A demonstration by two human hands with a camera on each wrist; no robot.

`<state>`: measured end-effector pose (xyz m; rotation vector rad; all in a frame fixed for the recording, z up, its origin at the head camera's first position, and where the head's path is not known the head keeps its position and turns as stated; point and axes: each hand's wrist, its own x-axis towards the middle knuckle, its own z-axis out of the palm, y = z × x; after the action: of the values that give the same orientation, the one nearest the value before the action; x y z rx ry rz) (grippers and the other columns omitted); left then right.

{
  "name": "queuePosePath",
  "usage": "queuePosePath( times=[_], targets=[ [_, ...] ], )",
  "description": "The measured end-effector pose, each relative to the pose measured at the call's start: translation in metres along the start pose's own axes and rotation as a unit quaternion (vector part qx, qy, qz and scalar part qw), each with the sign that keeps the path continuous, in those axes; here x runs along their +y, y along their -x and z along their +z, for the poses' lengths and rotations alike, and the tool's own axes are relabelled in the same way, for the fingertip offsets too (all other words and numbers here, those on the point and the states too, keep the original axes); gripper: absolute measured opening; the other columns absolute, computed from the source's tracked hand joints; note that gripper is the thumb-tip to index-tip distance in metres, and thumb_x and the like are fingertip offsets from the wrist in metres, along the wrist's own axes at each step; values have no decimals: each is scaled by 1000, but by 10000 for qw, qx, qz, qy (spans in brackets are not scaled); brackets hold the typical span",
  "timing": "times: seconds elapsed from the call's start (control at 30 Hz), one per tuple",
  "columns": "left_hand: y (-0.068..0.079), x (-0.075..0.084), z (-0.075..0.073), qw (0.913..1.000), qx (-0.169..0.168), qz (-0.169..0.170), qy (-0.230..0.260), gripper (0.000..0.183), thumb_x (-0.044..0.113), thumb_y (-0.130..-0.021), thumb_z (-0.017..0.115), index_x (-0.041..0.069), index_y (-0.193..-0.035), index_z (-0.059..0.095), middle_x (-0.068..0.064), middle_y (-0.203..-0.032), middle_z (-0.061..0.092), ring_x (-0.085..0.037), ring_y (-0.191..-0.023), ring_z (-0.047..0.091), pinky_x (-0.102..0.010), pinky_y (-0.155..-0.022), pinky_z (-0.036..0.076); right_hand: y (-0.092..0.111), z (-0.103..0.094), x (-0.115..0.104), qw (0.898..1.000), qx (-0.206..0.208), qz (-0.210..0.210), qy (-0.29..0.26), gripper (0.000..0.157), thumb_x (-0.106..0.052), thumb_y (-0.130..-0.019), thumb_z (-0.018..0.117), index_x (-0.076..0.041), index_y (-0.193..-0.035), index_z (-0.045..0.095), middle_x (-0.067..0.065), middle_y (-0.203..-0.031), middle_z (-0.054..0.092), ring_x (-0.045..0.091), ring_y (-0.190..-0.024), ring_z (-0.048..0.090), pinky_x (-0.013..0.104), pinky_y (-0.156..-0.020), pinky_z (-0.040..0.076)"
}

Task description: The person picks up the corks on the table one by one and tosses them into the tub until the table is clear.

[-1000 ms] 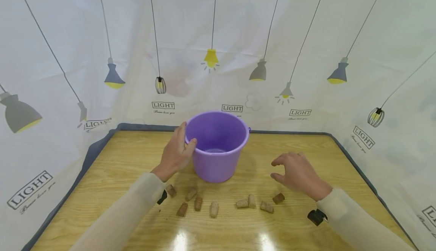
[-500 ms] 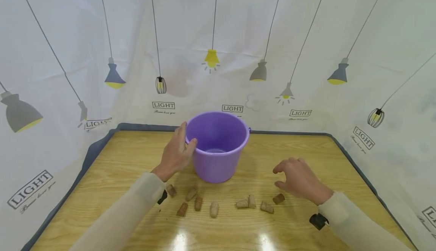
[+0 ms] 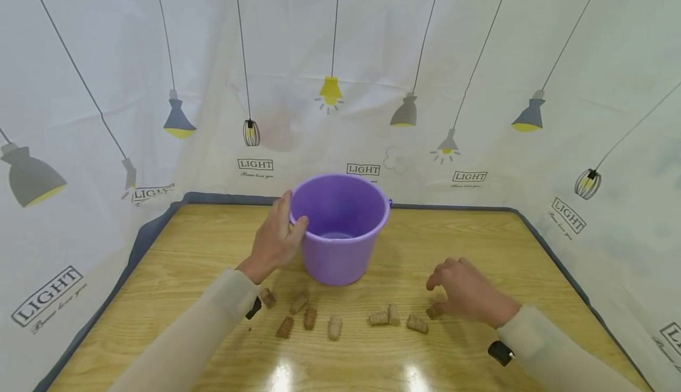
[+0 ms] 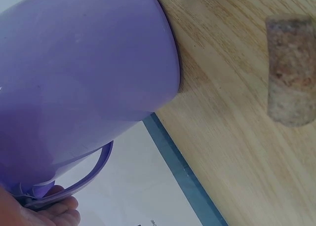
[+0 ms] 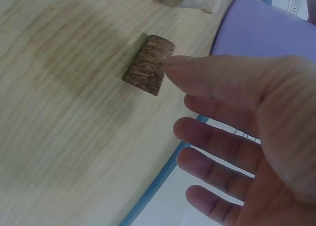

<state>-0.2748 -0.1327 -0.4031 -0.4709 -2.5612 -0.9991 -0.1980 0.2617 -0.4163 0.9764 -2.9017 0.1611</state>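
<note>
Just lowered right hand (image 3: 470, 291), loose and holding nothing, to dark cork (image 5: 150, 65), bringing it within reach, while gripping purple bucket (image 3: 337, 259) with left hand (image 3: 272, 241).

Between the round purple plastic bucket (image 3: 337, 262) and the right hand (image 3: 473, 293), a strip of wood-grain counter (image 3: 452, 223) offers a passage back to the white printed sheet wall (image 3: 479, 149). The left hand (image 3: 273, 241) blocks the bucket's left rim; its mouth is reachable from above. In front, a gap parts one pale cylindrical cork (image 3: 334, 327) from two touching beige ones (image 3: 379, 318).
</note>
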Motion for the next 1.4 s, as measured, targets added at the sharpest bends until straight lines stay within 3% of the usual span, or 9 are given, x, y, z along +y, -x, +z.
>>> queuePosePath(
  times=[0.23, 0.43, 0.8, 1.13, 1.4],
  targets=[
    [-1, 2, -1, 10000, -2, -9, 28, 76, 40, -103, 45, 1, -162, 19, -25, -157, 37, -42, -128, 54, -61, -101, 48, 2, 10, 3, 9975, 298, -575, 271, 14, -20, -74, 89, -20, -85, 80, -5, -86, 73, 15, -74, 57, 37, -65, 45],
    [0, 2, -2, 10000, -28, -48, 34, 75, 39, -103, 45, 2, -163, 18, -25, -157, 36, -42, -128, 54, -61, -101, 48, 3, 16, 1, 9952, 494, -824, 169, 18, -9, -71, 86, -23, -75, 76, -8, -80, 71, 9, -67, 51, 29, -60, 38],
    [4, 1, 0, 10000, 26, -41, 37, 75, 39, -102, 47, 2, -162, 20, -25, -157, 38, -42, -129, 54, -61, -101, 48, 7, 28, 0, 9965, 344, -740, 186, 37, 0, -68, 81, -32, -63, 63, -17, -67, 55, 6, -63, 35, 29, -63, 25],
    [3, 3, -1, 10000, 49, -1, 29, 75, 38, -102, 47, 1, -162, 20, -26, -156, 37, -43, -129, 53, -61, -101, 48, 5, 27, 0, 9956, 585, -668, 303, 44, -2, -75, 79, -25, -53, 49, -18, -57, 32, 6, -59, 23, 29, -64, 20],
    [2, 4, -2, 10000, 44, 18, -9, 75, 38, -102, 47, 0, -162, 20, -27, -156, 37, -43, -131, 52, -61, -103, 47, 4, 18, -1, 9955, 680, -573, 334, 40, -10, -76, 86, -26, -59, 54, -19, -59, 43, 4, -60, 33, 29, -64, 24]
  ],
)
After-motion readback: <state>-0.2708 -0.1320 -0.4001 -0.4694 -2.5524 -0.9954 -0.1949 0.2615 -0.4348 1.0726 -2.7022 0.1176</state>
